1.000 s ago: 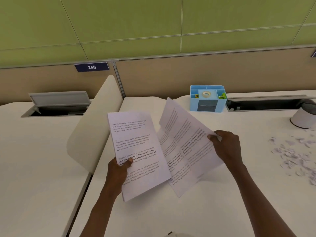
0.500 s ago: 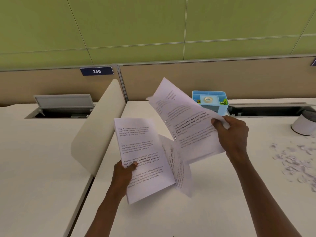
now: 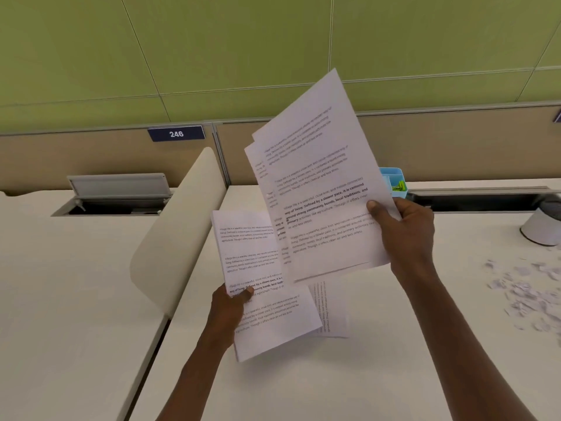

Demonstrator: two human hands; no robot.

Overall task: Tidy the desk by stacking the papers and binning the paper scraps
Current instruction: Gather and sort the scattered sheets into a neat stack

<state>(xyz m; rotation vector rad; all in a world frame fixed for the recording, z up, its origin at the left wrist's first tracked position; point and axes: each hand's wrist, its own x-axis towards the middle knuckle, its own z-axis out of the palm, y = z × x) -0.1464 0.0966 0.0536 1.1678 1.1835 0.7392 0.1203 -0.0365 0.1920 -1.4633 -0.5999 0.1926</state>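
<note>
Left hand (image 3: 232, 308): pinching the lower left edge of a printed stack (image 3: 261, 284), thumb on top, holding it low over the desk (image 3: 349, 384)
Loose sheet (image 3: 332, 311): lying or hanging just behind the left stack, partly hidden; touching the desk or not, cannot tell
Right hand (image 3: 403, 235): gripping the right edge of a raised bundle (image 3: 318, 189), thumb pressing the printed face
Change: lifting the right bundle higher than half a second ago, now overlapping the left stack's top right corner and hiding most of the blue organiser (image 3: 394, 182)
Meaning: probably bringing the two bundles together into one stack; scraps not yet binned
Paper scraps (image 3: 525, 290): lying scattered at the far right of the desk, well apart from both hands
Open room: bare desk spreading below and between the forearms
Edges: curved divider (image 3: 179, 226) standing just left of the left hand; white bin (image 3: 543, 226) sitting beyond the scraps; open cable slot (image 3: 473, 202) running along the back
</note>
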